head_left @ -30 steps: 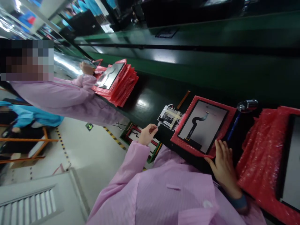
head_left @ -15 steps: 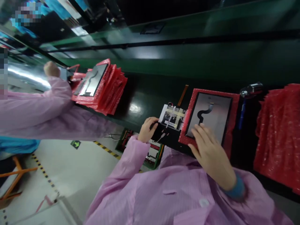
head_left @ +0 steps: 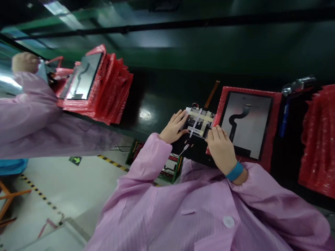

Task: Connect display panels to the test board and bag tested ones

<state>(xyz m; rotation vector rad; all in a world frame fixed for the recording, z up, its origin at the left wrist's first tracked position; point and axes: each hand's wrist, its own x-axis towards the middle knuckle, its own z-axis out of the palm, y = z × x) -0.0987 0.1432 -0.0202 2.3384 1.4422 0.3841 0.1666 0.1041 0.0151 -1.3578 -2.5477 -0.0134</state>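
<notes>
A small taped circuit board fixture lies on the dark bench in front of me. My left hand rests against its left edge with fingers curled on it. On the fixture's right edge sits my right hand, fingertips pressed to it. Just right of it a grey display panel with a black flex cable lies on a red bubble-wrap sheet.
A co-worker's pink sleeve reaches to a stack of red bubble-wrap sheets with a panel on top at the left. More red wrap lies at the right. A blue-handled tool rests beside the panel. Green conveyor runs behind.
My right hand has left the display panel and moved left to the small fixture. My left hand has shifted onto the fixture's left edge. The view has swung left and down.
</notes>
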